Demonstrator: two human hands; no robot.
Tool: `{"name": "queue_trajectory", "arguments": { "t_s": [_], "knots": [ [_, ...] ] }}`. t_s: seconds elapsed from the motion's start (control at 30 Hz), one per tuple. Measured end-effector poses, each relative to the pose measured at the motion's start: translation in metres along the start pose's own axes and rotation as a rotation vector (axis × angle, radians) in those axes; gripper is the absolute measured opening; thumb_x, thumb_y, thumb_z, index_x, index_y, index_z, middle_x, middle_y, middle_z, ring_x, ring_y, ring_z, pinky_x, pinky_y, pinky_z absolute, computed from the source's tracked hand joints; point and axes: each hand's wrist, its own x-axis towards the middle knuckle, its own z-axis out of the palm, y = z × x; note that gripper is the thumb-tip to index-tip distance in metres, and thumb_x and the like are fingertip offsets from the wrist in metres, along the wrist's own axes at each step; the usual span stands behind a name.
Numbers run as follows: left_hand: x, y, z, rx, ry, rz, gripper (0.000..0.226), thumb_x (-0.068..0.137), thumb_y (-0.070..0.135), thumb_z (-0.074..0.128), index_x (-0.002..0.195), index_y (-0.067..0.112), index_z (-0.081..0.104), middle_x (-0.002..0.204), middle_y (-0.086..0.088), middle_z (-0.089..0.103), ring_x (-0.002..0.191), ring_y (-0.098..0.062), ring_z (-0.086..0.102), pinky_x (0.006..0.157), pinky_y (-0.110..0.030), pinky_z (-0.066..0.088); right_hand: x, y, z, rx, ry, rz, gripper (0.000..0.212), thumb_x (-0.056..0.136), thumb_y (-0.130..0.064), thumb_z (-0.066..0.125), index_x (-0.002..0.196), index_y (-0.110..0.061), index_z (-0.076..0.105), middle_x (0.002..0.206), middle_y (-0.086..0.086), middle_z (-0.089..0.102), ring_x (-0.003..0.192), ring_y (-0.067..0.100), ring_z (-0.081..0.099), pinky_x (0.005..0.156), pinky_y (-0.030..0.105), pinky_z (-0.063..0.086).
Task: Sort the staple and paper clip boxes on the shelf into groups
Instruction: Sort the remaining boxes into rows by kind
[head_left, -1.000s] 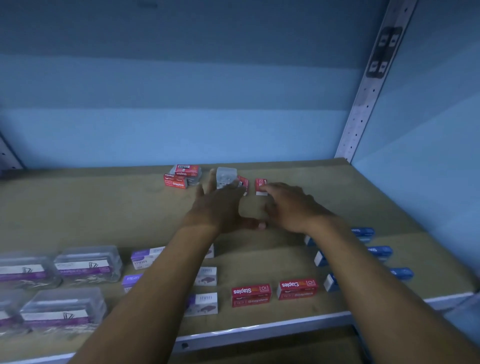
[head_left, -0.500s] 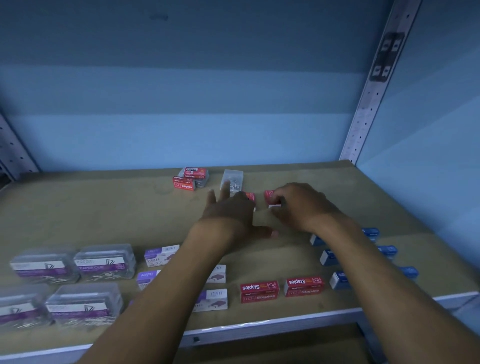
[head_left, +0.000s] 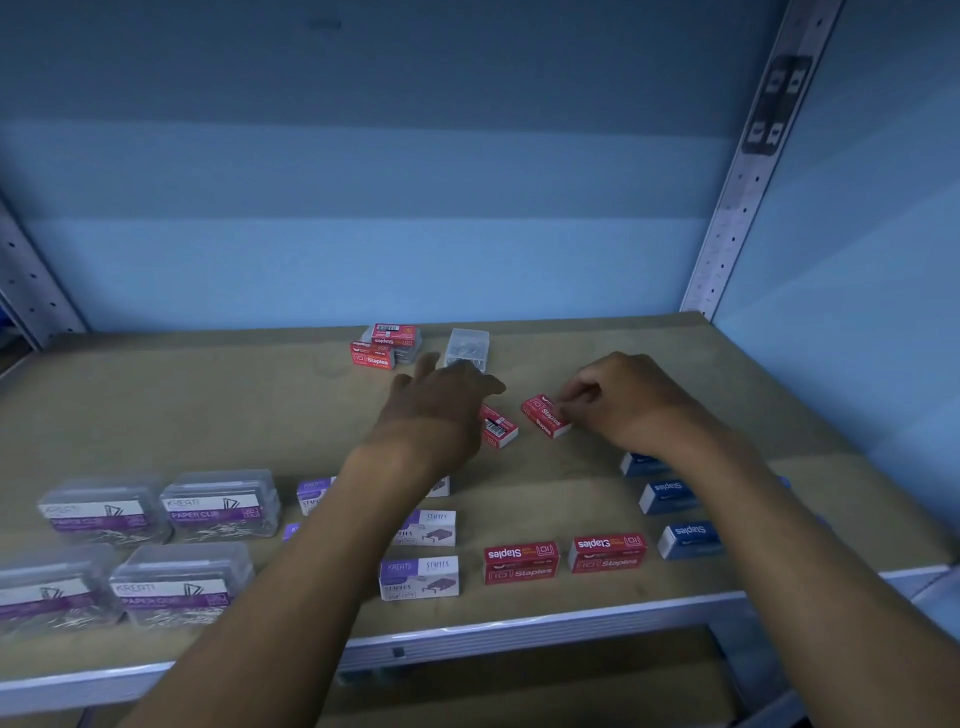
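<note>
Red staples box (head_left: 545, 415) pinched by right hand (head_left: 621, 402) grip, mid-shelf (head_left: 208, 405). Second red box (head_left: 498, 426) just left of it, beside left hand (head_left: 441, 400), fingers spread, holding nothing.

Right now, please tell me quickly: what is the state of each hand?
Left hand: open, fingers spread above a red staple box, holding nothing.
Right hand: pinches another red staple box.
</note>
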Motion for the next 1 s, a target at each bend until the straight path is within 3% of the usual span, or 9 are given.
{"name": "queue_trajectory", "arguments": {
  "t_s": [0.1,0.2,0.37,0.43,0.53,0.7,0.87,1.0],
  "knots": [
    [0.005,-0.003,0.001,-0.016,-0.017,0.035,0.053,0.096,0.011,0.054,0.138,0.042,0.049,0.153,0.012,0.039,0.150,-0.022,0.010,0.117,-0.047,0.018,0.004,-0.002,0.008,-0.055,-0.022,0.044,0.021,0.081,-0.044,0.074,0.084,-0.025,0.082,0.087,-0.004,0.076,0.083,0.015,0.069,0.079,0.041,0.059],
    [0.010,-0.007,0.004,0.006,-0.057,0.053,0.046,0.094,0.017,0.060,0.132,0.042,0.055,0.147,0.008,0.049,0.146,-0.022,0.023,0.113,-0.048,0.026,0.006,-0.005,0.011,-0.067,-0.037,0.038,0.021,0.081,-0.039,0.076,0.092,-0.022,0.081,0.091,-0.001,0.075,0.085,0.016,0.068,0.081,0.038,0.058],
    [0.015,-0.013,0.009,0.021,-0.005,0.051,0.027,0.087,0.034,0.067,0.114,0.039,0.064,0.124,0.007,0.063,0.121,-0.021,0.051,0.100,-0.046,0.044,0.005,-0.010,0.009,0.009,-0.051,-0.003,0.027,0.076,-0.033,0.085,0.100,-0.025,0.075,0.100,-0.006,0.070,0.091,0.012,0.064,0.079,0.031,0.055],
    [0.014,-0.015,0.009,-0.021,0.042,0.044,0.023,0.081,0.037,0.073,0.101,0.036,0.063,0.114,0.008,0.065,0.111,-0.020,0.056,0.095,-0.044,0.047,0.004,-0.011,0.009,0.039,-0.056,-0.025,0.027,0.075,-0.027,0.086,0.098,-0.026,0.072,0.097,-0.008,0.069,0.085,0.007,0.063,0.069,0.025,0.051],
    [0.010,-0.018,0.007,-0.099,0.089,0.041,0.028,0.071,0.031,0.081,0.089,0.031,0.060,0.101,0.010,0.068,0.101,-0.017,0.059,0.090,-0.039,0.047,0.003,-0.012,0.011,0.071,-0.049,-0.055,0.021,0.077,-0.019,0.084,0.091,-0.027,0.071,0.092,-0.008,0.070,0.078,0.002,0.061,0.060,0.019,0.044],
    [0.008,-0.023,0.004,-0.143,0.094,0.016,0.023,0.071,0.022,0.082,0.079,0.028,0.061,0.089,0.011,0.067,0.091,-0.012,0.062,0.082,-0.032,0.051,0.003,-0.012,0.012,0.076,-0.049,-0.070,0.021,0.076,-0.008,0.081,0.085,-0.025,0.072,0.088,-0.008,0.071,0.081,0.005,0.066,0.065,0.020,0.050],
    [0.002,-0.031,-0.007,-0.237,-0.076,0.007,0.013,0.074,0.025,0.084,0.080,0.024,0.072,0.089,0.013,0.070,0.088,-0.006,0.063,0.068,-0.017,0.045,0.003,-0.011,0.010,0.090,-0.055,-0.079,0.022,0.077,-0.006,0.079,0.085,-0.025,0.072,0.089,-0.007,0.071,0.082,0.005,0.066,0.066,0.019,0.050],
    [0.000,-0.033,-0.010,-0.247,-0.101,0.018,0.012,0.080,0.022,0.079,0.091,0.026,0.075,0.100,0.012,0.072,0.099,-0.006,0.063,0.077,-0.017,0.045,0.001,-0.009,0.010,0.088,-0.049,-0.084,0.022,0.078,-0.006,0.078,0.085,-0.026,0.072,0.089,-0.008,0.072,0.079,0.003,0.064,0.066,0.018,0.048]
  ]
}}
